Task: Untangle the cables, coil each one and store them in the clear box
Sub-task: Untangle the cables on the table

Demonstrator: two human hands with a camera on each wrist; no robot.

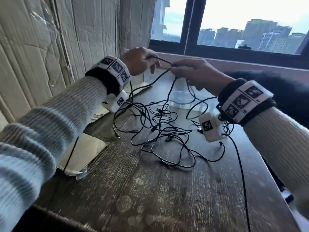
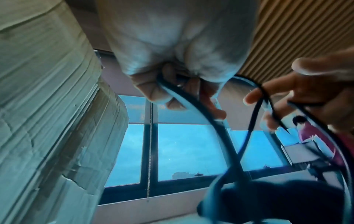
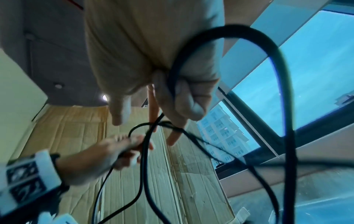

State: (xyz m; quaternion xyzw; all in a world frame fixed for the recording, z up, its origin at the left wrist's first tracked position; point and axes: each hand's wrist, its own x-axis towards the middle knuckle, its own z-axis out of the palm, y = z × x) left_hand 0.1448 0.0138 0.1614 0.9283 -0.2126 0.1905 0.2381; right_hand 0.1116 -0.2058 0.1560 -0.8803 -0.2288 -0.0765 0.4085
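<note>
A tangle of several black cables [image 1: 167, 131] lies on the dark wooden table [image 1: 150, 190]. Both hands are raised above it. My left hand [image 1: 148, 61] pinches one black cable [image 1: 164, 61], and my right hand [image 1: 177, 67] pinches the same stretch a short way along, so it runs taut between them. Loops hang from both hands down to the tangle. In the left wrist view the left fingers [image 2: 162, 94] curl round the cable [image 2: 210, 119]. The right wrist view shows the right fingers [image 3: 182, 98] gripping a loop [image 3: 283, 75]. The clear box [image 1: 180, 96] stands behind the tangle, under my right hand.
Tall cardboard boxes [image 1: 41, 56] wall off the left side, and flat cardboard [image 1: 87, 151] lies on the table's left edge. A window [image 1: 250, 22] and sill run along the back. One cable [image 1: 240, 173] trails off the table's front right. A person in red [image 2: 306, 133] sits far off.
</note>
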